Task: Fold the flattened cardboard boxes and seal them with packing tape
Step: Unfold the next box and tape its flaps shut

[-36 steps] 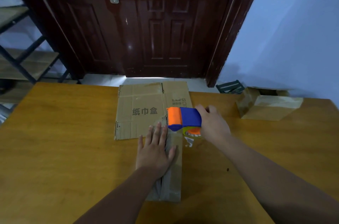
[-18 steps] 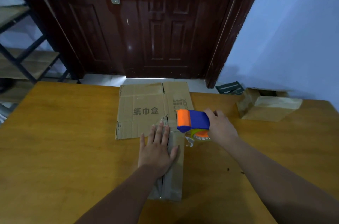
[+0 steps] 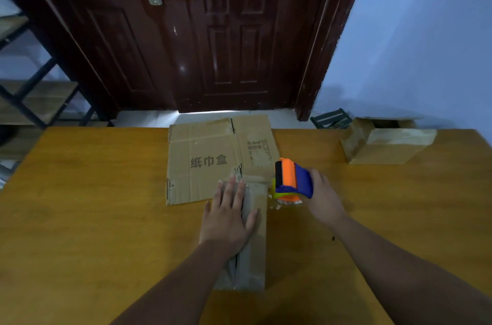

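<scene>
A narrow folded cardboard box lies lengthwise in the middle of the wooden table, its top flaps meeting along a centre seam. My left hand rests flat on its far half, fingers spread, pressing the flaps down. My right hand grips an orange and blue tape dispenser just right of the box's far end, slightly above the table. A flattened cardboard box with printed characters lies beyond, partly under the folded box.
A folded cardboard box sits at the table's far right. Behind the table stand a dark wooden door and a metal shelf at left. A small dark speck lies on the table.
My right hand has carried the tape dispenser to the right, off the far end of the folded box. My left hand stays pressed on the flaps.
</scene>
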